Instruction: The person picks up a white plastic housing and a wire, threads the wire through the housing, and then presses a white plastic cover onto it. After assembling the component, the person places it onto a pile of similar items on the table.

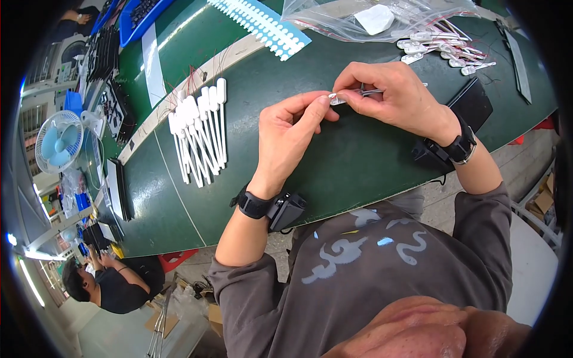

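Observation:
Over the green table, my two hands meet fingertip to fingertip at a small white part with a rounded end. My left hand pinches it between thumb and forefinger. The fingertips of my right hand press at its other side, and slim grey tweezers lie in the curl of that hand's fingers. To the left lies a fanned row of white sticks with rounded white heads and thin red and dark wires. Beyond my right hand is a loose pile of similar wired white sticks.
A blue sheet of round white stickers and a clear plastic bag lie at the far side. A black flat object sits beside my right wrist. At left are a blue bin, a fan and another person.

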`<state>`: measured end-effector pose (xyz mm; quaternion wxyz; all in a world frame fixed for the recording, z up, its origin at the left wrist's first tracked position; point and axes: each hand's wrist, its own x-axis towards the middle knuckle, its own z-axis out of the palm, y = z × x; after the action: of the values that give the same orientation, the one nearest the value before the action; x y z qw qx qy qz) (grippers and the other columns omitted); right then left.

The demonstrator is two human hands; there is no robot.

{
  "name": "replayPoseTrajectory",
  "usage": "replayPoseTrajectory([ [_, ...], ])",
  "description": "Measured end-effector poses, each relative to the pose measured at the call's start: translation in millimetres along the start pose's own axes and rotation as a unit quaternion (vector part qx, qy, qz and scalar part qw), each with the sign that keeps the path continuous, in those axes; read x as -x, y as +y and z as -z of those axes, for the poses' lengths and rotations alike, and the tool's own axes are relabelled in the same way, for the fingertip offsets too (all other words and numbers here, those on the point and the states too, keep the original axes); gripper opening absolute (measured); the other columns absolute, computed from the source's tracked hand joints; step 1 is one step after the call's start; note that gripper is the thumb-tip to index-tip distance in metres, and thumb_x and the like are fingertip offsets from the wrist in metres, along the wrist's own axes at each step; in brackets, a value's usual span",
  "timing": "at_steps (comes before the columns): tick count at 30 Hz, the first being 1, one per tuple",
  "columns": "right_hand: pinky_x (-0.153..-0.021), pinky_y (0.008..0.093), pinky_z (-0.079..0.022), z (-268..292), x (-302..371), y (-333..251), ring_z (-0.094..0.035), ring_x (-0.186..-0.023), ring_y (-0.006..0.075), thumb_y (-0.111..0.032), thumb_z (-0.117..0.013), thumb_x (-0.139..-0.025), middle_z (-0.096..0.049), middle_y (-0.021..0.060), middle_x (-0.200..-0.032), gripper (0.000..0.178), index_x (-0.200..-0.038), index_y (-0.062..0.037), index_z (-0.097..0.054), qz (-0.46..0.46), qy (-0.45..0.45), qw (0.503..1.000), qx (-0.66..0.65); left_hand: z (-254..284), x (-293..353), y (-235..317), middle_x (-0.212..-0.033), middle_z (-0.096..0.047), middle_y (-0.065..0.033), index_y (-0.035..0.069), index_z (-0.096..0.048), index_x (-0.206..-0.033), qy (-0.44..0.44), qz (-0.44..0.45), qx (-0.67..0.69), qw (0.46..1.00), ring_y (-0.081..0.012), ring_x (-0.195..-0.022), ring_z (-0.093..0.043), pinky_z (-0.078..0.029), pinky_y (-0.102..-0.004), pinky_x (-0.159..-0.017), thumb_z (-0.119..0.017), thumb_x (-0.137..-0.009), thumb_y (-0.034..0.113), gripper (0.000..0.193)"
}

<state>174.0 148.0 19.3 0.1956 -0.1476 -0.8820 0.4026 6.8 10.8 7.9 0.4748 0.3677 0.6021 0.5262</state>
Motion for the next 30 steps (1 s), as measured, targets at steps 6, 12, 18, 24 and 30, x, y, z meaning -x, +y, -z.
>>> replayPoseTrajectory([
  [6,-0.055,0.0253,-0.044,-0.3,-1.0,-0.7,-0.056,-0.061,0.0117,-0.007,-0.067,-0.088,-0.061,0.0041,-0.073,0.008,-0.093,-0.0019,-0.064,-0.012,-0.001,0.999,-0.035,0.4,0.6,0.7,-0.080,-0.071,-0.0008,0.001,-0.073,-0.107,0.001,0.008,-0.014,1.000,-0.0014,-0.065,-0.053,-0.040,-0.0181,-0.057,-0.065,-0.095,0.018,0.022],
  [12,-0.055,0.0259,-0.043,1.5,-1.5,-1.5,-0.053,-0.060,0.0118,-0.010,-0.067,-0.087,-0.059,0.0036,-0.071,0.010,-0.091,-0.0023,-0.063,-0.017,-0.012,1.000,-0.022,-5.9,2.8,-0.1,-0.080,-0.071,-0.0030,0.000,-0.072,-0.107,0.011,-0.024,-0.057,0.998,-0.0006,-0.060,-0.045,-0.035,-0.0166,-0.052,-0.064,-0.096,0.017,0.022],
  [18,-0.055,0.0268,-0.043,-2.3,-0.4,2.3,-0.053,-0.060,0.0135,-0.010,-0.067,-0.084,-0.058,0.0042,-0.071,0.011,-0.087,-0.0023,-0.059,-0.012,-0.004,1.000,-0.009,-3.6,2.9,0.7,-0.081,-0.071,0.0000,0.001,-0.072,-0.107,-0.006,-0.012,-0.058,0.998,-0.0007,-0.067,-0.054,-0.041,-0.0183,-0.057,-0.064,-0.096,0.016,0.020],
  [24,-0.055,0.0274,-0.043,-0.8,-0.1,1.0,-0.052,-0.059,0.0148,-0.010,-0.067,-0.083,-0.057,0.0049,-0.070,0.013,-0.085,-0.0021,-0.057,-0.017,-0.005,1.000,-0.002,-1.1,3.1,0.1,-0.084,-0.071,0.0002,0.001,-0.070,-0.110,-0.029,-0.006,-0.046,0.998,-0.0012,-0.069,-0.055,-0.042,-0.0188,-0.058,-0.061,-0.096,0.013,0.021],
  [30,-0.055,0.0273,-0.042,0.3,-0.5,1.2,-0.052,-0.059,0.0155,-0.010,-0.066,-0.083,-0.057,0.0048,-0.069,0.013,-0.085,-0.0023,-0.056,-0.019,-0.005,1.000,-0.009,-3.6,3.3,-2.5,-0.084,-0.071,-0.0013,0.000,-0.070,-0.109,-0.019,-0.029,-0.073,0.997,-0.0016,-0.068,-0.055,-0.042,-0.0183,-0.058,-0.061,-0.096,0.012,0.020],
])
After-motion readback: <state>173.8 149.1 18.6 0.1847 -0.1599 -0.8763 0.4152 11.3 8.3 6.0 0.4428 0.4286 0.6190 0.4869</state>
